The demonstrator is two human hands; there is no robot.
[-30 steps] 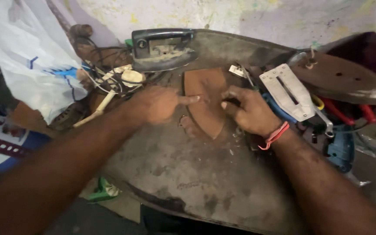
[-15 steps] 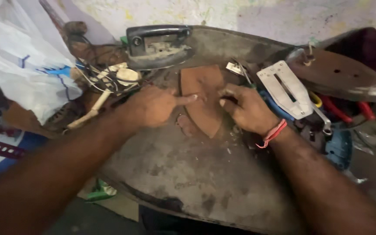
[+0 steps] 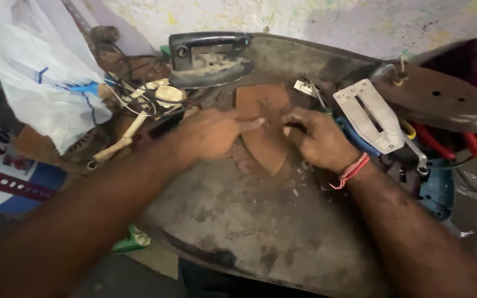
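Two hands pressed on a brown iron-shaped sheet (image 3: 263,129) atop a grimy desk (image 3: 260,226).

Far left of the sheet: white plastic bag (image 3: 34,77), then a tangle of wires and cream plastic parts (image 3: 144,102). Just left of the sheet: left hand (image 3: 211,132), loosely curled, forefinger stretched out flat onto the sheet's left edge, gripping nothing. Behind the sheet: dark iron housing with handle (image 3: 211,58). Sheet lying flat mid-desk, pointed end toward the camera. On the sheet's right edge: right hand (image 3: 318,138), fingers bent and pinched at the sheet; whether actually gripping it, cannot tell; red thread band (image 3: 351,171) on the wrist. Right of the sheet: slotted metal plate (image 3: 368,116), rusty soleplate (image 3: 443,99), red-handled tools (image 3: 443,143), blue power tool (image 3: 437,190).
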